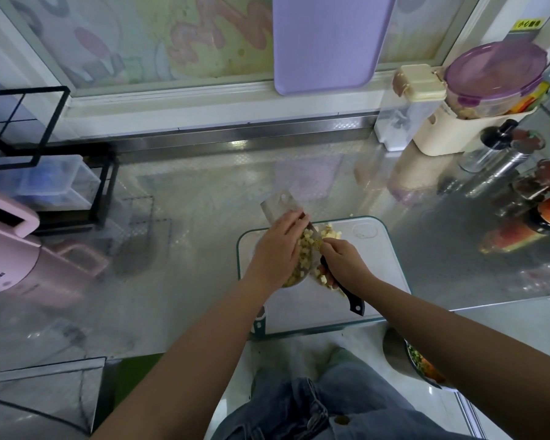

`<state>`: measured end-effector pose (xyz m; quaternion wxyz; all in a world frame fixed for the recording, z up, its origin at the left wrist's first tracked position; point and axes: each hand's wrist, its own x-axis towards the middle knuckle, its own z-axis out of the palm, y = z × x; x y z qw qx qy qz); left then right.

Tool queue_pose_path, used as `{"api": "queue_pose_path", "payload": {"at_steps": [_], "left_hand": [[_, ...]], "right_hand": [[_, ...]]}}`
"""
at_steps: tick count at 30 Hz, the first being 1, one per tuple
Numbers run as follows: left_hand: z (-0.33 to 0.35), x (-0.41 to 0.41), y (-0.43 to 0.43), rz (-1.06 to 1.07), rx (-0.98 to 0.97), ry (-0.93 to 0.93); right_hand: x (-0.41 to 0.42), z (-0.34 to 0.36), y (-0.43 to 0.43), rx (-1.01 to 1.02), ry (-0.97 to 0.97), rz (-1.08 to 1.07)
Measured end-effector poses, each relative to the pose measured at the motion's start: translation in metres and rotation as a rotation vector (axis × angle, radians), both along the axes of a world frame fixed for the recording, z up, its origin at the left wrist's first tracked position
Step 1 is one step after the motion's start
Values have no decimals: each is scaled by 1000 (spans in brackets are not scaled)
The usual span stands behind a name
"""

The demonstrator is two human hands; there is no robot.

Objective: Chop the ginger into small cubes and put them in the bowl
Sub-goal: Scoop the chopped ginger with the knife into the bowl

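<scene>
Meanwhile right hand [342,268] grips the cleaver [277,205], left hand [277,246] on its blade.

Both bare forearms reached forward and converged toward the middle. The left forearm [204,344] came in from the lower left and the right forearm [442,322] from the lower right. The left hand [278,246] lay palm down, its fingers straight and close together and pressed flat against the cleaver [277,206] blade. Just beside it, the right hand [343,265] had its fingers curled around the cleaver's black handle, knuckles up.
</scene>
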<state>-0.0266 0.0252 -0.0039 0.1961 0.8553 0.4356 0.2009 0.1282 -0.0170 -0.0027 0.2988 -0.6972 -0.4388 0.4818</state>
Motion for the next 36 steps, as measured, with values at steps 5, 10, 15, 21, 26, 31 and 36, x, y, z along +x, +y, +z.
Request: {"api": "queue_pose_path", "payload": {"at_steps": [5,10,15,21,26,31,36], "left_hand": [[-12,-18,-10,-15,8,56],[-13,-24,-11,142,19,70],[-3,-4,-7,-72,94,103],[-13,-23,-16,-158,71,141],[-16,-31,-25,-69,56,112],[-13,-12,-27,-141,99,98],[-19,-40,-38,-6,90,106]], "right_hand": [[4,3,3,15,-26,-33],[1,1,3,21,-32,-47],[-7,2,6,64,-97,-17],[-1,6,7,35,42,-102],[-3,7,5,43,36,-133],[-8,7,3,61,21,-104],[1,5,-2,59,36,-196]]}}
